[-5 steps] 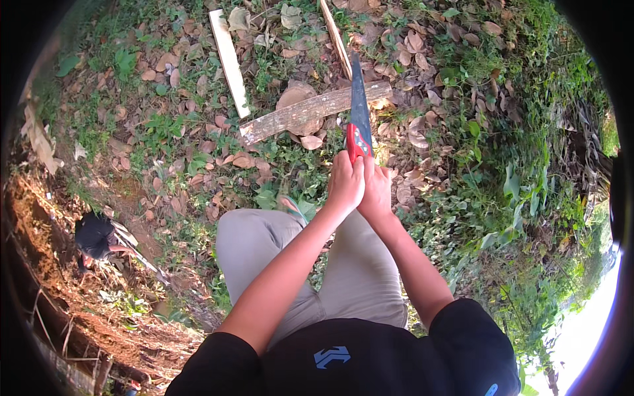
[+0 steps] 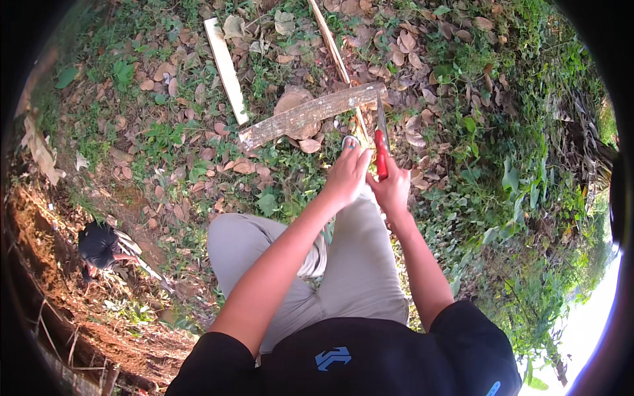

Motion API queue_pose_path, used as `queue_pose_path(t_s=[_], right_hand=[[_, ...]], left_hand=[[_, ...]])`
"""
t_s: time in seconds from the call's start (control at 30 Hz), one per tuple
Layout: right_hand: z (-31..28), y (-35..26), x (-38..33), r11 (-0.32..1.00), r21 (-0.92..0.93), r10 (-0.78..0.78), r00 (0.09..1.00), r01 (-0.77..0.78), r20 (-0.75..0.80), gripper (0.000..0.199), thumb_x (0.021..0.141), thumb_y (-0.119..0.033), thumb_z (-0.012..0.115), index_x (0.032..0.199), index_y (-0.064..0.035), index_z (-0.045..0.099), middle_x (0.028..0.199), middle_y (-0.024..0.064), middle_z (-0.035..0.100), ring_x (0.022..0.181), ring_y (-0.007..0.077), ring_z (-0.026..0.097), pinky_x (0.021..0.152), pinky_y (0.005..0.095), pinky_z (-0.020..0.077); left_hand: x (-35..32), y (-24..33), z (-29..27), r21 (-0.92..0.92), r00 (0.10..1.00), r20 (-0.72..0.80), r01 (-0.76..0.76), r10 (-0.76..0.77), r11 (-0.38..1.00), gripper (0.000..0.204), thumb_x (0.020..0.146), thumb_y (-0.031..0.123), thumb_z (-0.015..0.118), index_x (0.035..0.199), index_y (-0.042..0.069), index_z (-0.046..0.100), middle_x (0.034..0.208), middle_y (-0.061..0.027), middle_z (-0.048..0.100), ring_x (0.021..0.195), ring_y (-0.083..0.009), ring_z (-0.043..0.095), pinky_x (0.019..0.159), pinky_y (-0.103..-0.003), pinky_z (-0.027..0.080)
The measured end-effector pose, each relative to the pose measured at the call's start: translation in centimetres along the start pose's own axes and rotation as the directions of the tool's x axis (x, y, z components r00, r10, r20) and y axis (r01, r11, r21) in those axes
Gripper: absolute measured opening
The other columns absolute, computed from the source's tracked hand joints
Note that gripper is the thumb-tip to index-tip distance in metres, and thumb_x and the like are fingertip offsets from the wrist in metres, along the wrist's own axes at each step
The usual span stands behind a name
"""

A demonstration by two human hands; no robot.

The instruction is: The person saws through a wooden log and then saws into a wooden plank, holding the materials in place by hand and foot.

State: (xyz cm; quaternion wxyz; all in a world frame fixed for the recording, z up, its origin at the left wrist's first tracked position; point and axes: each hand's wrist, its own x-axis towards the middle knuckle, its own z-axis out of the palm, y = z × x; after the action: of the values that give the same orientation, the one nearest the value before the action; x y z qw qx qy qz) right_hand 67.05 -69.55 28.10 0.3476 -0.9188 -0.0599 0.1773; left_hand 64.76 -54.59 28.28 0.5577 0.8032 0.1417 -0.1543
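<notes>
A red-handled machete (image 2: 381, 142) is gripped in both hands, the right hand (image 2: 391, 187) with its fingers wrapped tight on the red handle, the left hand (image 2: 348, 173) closed just beside it, apparently on the same handle. The blade is brought down against the right end of a weathered wooden plank (image 2: 310, 115) lying on the leaf-strewn ground (image 2: 198, 165). The plank is seen in one piece, no split or loose offcut is visible, so the cutting is judged barely begun, with the chopping through left to be done. A pale wooden slat (image 2: 225, 68) and a thin stick (image 2: 333, 49) lie nearby, untouched.
</notes>
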Motion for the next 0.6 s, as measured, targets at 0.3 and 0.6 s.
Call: queue_pose_path(t_s=[0.3,0.6], right_hand=[[0.3,3.4,0.2,0.965,0.193,0.175,0.984,-0.177,0.03,0.022,0.097,-0.022,0.069,0.095,-0.0006,0.065,0.068,0.0168,0.06,0.052,0.0306,0.057,0.055,0.0417,0.0452],[11.7,-2.1,1.9,0.878,0.36,0.298,0.949,-0.316,0.106,0.029,0.097,-0.025,0.073,0.086,-0.003,0.057,0.062,0.0022,0.049,0.055,0.0109,0.041,0.05,0.0315,0.038]], left_hand=[[3.2,-2.2,-7.5,-0.057,0.93,0.235,0.303,-0.283,0.951,0.035,0.101,0.027,0.059,0.124,0.001,0.062,0.107,-0.0183,0.073,0.1,-0.0282,0.072,0.09,-0.038,0.055],[9.4,-24.9,-17.4,0.298,0.918,0.019,0.373,-0.396,0.879,0.029,0.097,0.025,0.059,0.12,0.009,0.065,0.103,-0.013,0.075,0.096,-0.0294,0.073,0.09,-0.041,0.055]])
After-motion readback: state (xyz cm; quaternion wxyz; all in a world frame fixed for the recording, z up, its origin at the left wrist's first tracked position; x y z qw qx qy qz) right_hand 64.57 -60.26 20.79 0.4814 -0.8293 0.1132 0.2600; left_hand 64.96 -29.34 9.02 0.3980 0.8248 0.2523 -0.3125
